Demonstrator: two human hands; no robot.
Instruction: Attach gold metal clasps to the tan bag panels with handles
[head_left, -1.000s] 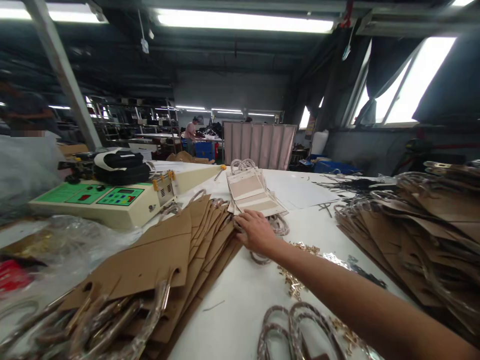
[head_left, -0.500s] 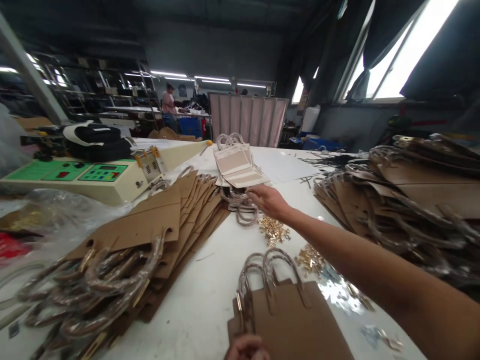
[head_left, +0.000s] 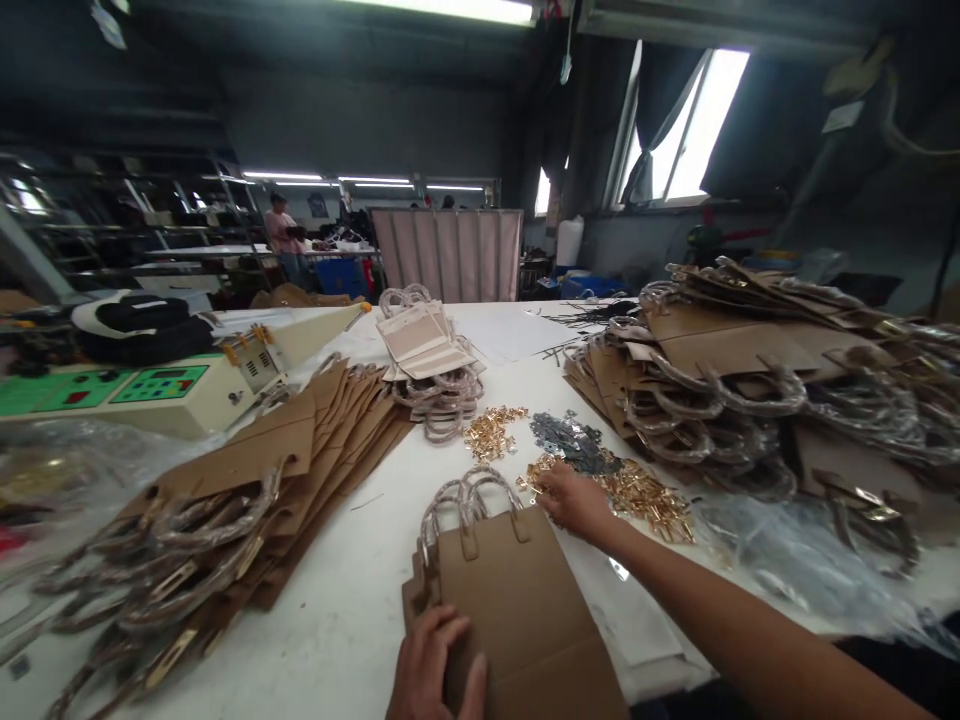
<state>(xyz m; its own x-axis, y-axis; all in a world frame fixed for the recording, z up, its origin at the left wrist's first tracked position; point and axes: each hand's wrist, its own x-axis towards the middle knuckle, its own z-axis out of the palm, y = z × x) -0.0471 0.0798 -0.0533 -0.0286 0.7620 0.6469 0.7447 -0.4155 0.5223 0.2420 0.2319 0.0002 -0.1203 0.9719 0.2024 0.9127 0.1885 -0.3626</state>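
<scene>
In front of me lies a small stack of brown bag panels [head_left: 517, 600] with plastic-wrapped handles [head_left: 476, 495] at the top edge. My left hand [head_left: 431, 665] rests on the left side of the top panel, its fingers apart. To the right of the handles, my right hand [head_left: 581, 500] reaches down into a heap of small gold metal fittings [head_left: 652, 500]. Its fingertips are drawn together among the pieces, and what they hold, if anything, is hidden. Just behind that hand is a pile of small dark grey metal pieces [head_left: 574, 440].
More gold fittings [head_left: 491, 432] lie farther back, near pale panels [head_left: 424, 345] piled on handles. Large stacks of handled brown panels stand left [head_left: 262, 460] and right [head_left: 720, 345]. A cream machine with green panels [head_left: 217, 395] is at left. A person [head_left: 283, 235] stands in the background.
My right hand has come back from the handles under the pale panels to the gold fittings. My left hand has moved farther onto the brown panel. The view has turned right.
</scene>
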